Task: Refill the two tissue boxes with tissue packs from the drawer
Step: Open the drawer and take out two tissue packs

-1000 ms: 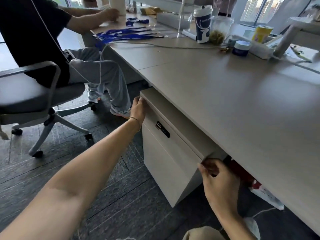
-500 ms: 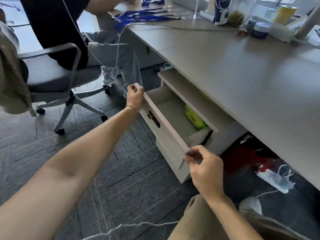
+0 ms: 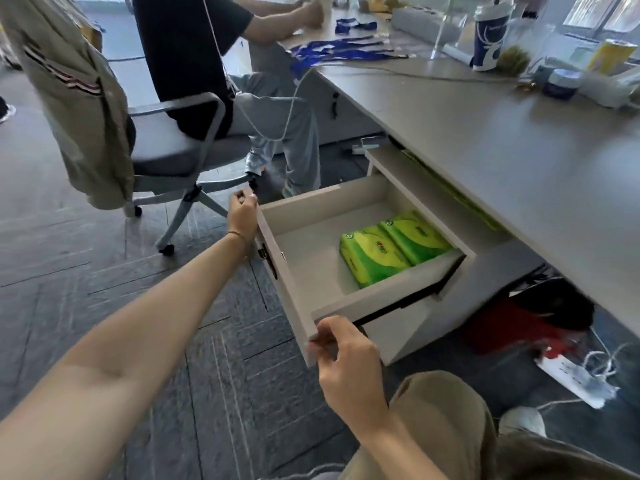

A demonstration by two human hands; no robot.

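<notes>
The beige drawer point(image 3: 308, 237) under the desk stands pulled far out. Two green tissue packs point(image 3: 391, 247) lie side by side at its back right, the farther one partly under the cabinet top. My left hand point(image 3: 242, 213) grips the far corner of the drawer front. My right hand point(image 3: 343, 351) pinches the near corner of the same front panel. No tissue box can be made out with certainty.
The grey desk point(image 3: 502, 150) carries a blue cup point(image 3: 488, 39), a yellow can point(image 3: 611, 57), a jar and cables. A seated person point(image 3: 214, 64) on an office chair point(image 3: 180, 150) is at the left. A power strip point(image 3: 575, 375) and a red bag lie on the floor.
The drawer went from shut to fully pulled out, with both hands on its front corners. The green packs came into sight.
</notes>
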